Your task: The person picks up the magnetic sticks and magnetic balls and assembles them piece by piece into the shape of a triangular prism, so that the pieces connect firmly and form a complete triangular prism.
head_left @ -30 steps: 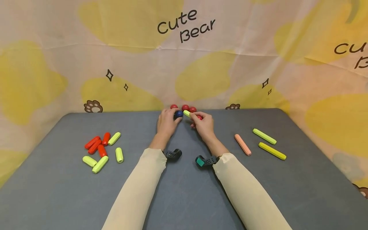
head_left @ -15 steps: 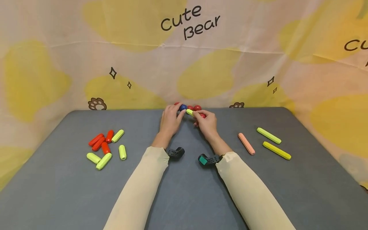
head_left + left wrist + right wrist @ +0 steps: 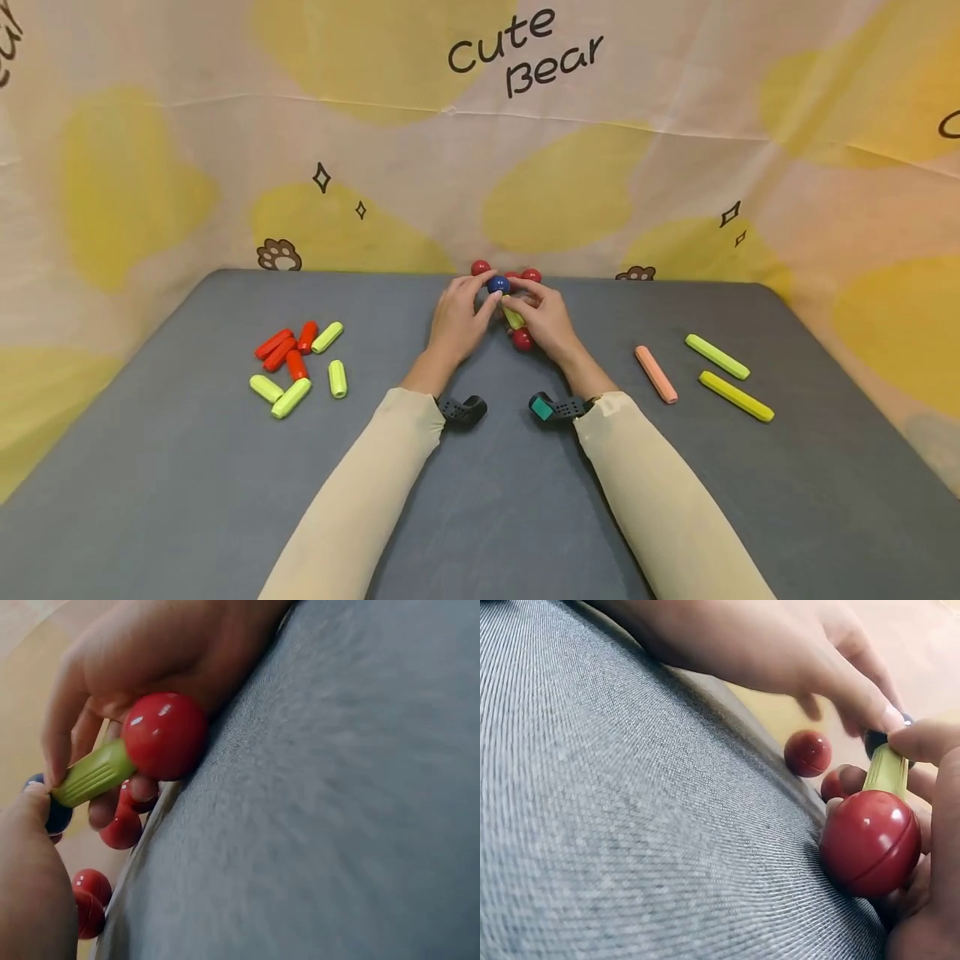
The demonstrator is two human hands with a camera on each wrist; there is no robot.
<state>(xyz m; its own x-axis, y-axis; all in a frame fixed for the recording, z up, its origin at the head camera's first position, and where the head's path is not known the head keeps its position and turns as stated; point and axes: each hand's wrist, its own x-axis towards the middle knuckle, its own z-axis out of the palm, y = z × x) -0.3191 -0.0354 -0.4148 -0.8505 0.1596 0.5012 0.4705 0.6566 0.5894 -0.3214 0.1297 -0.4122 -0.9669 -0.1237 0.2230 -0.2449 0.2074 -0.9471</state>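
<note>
My left hand (image 3: 456, 321) pinches a shiny blue ball (image 3: 498, 285) between thumb and fingers near the far table edge. My right hand (image 3: 549, 321) grips a short yellow-green ribbed rod (image 3: 513, 315) close to that ball. A red ball (image 3: 522, 339) sits on the rod's near end. In the left wrist view the rod (image 3: 94, 774) runs from the red ball (image 3: 165, 736) up to the blue ball (image 3: 58, 816), whose meeting point the fingers partly cover. The right wrist view shows the same red ball (image 3: 871, 842) low beside the right palm.
Loose red balls (image 3: 481, 267) lie along the back edge by the cloth backdrop (image 3: 420, 192). On the left are short red rods (image 3: 281, 354) and short yellow-green rods (image 3: 337, 379). Longer rods lie right: peach (image 3: 656, 375), light green (image 3: 717, 357) and yellow (image 3: 737, 396).
Both hands have come together, bringing the blue ball to the rod's far end. The rod has swung so its red ball now points toward me. The head view has shifted slightly.
</note>
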